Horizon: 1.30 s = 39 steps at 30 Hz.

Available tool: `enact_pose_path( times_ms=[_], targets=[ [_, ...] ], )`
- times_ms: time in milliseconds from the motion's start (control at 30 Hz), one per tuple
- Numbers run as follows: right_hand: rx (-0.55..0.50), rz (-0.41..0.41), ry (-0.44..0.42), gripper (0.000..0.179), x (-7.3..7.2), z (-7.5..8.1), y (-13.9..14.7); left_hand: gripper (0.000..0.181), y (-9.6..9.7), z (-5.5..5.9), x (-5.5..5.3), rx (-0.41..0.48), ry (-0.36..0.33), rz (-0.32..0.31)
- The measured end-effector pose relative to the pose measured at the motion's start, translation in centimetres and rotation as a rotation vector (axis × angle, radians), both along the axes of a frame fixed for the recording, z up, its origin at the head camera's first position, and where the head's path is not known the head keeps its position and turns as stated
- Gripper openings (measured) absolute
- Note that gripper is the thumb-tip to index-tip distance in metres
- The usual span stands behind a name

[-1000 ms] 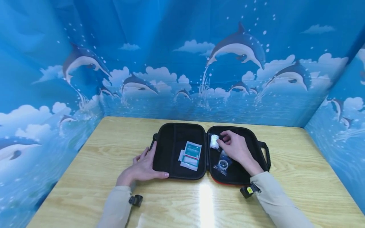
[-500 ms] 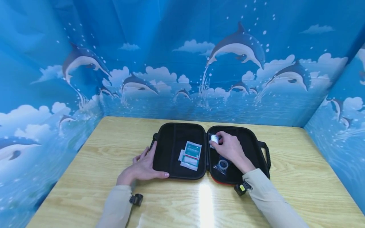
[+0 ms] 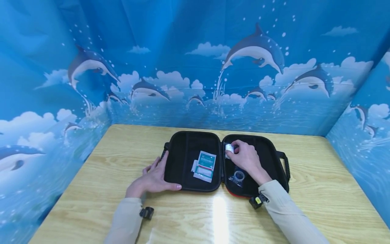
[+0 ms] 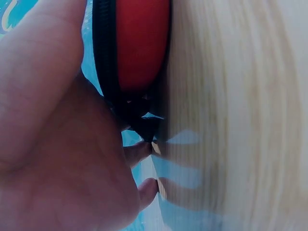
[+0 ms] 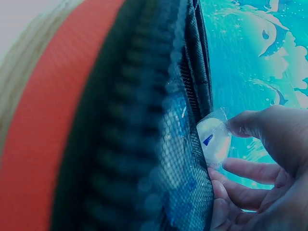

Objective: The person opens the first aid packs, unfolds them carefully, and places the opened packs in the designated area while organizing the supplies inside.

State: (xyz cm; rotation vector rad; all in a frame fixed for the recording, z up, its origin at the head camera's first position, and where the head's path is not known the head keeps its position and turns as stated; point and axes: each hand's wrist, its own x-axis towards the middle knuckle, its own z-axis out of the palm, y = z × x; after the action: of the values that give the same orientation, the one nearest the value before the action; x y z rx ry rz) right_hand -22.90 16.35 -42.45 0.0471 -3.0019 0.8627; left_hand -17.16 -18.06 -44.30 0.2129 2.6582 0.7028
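A zippered case [image 3: 175,159] lies opened flat on the table, black inside, with a red outer shell [image 4: 143,45]. My left hand [image 3: 153,178] rests against the case's left half, thumb along the front edge and fingers spread at the left side. Over the right half, my right hand [image 3: 246,158] pinches a white bandage roll [image 3: 229,148] in clear wrap between thumb and fingers, near the hinge. In the right wrist view the wrapped roll [image 5: 215,144] sits beside a mesh pocket [image 5: 178,163]. A ring-shaped roll in clear wrap [image 3: 239,175] lies nearer the front.
Green-and-white flat packets [image 3: 206,166] lie in the case's left half. A black carry handle [image 3: 285,164] sticks out at the right. Wood-grain table [image 3: 103,169] surrounds the case, and a dolphin-print curtain [image 3: 182,67] stands behind it.
My right hand has moved slightly left and its fingers have closed on the white bandage roll. The left hand stays in place at the case.
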Motion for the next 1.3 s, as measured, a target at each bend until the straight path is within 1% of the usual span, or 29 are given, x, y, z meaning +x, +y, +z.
enact_pose_path(
  times_ms=[400, 600, 933, 1200, 1300],
  targets=[
    [-0.026, -0.006, 0.039, 0.036, 0.1, 0.1, 0.0, 0.140, 0.1, -0.1, 0.1, 0.005, -0.003, 0.014],
    [-0.058, -0.007, 0.044, 0.037, 0.2, 0.1, 0.0, 0.140, 0.1, 0.0, 0.1, 0.006, -0.002, 0.015],
    [-0.140, -0.021, 0.050, 0.035, 0.8, 0.4, 0.4, 0.140, 0.1, 0.0, 0.1, 0.010, -0.005, 0.017],
    [-0.169, -0.030, 0.039, 0.036, 1.3, 1.0, 1.1, 0.140, 0.1, 0.0, 0.1, 0.008, -0.005, 0.014],
    [-0.172, -0.032, 0.052, 0.035, 1.5, 1.1, 1.5, 0.140, 0.1, 0.0, 0.1, 0.008, -0.006, 0.014]
  ],
)
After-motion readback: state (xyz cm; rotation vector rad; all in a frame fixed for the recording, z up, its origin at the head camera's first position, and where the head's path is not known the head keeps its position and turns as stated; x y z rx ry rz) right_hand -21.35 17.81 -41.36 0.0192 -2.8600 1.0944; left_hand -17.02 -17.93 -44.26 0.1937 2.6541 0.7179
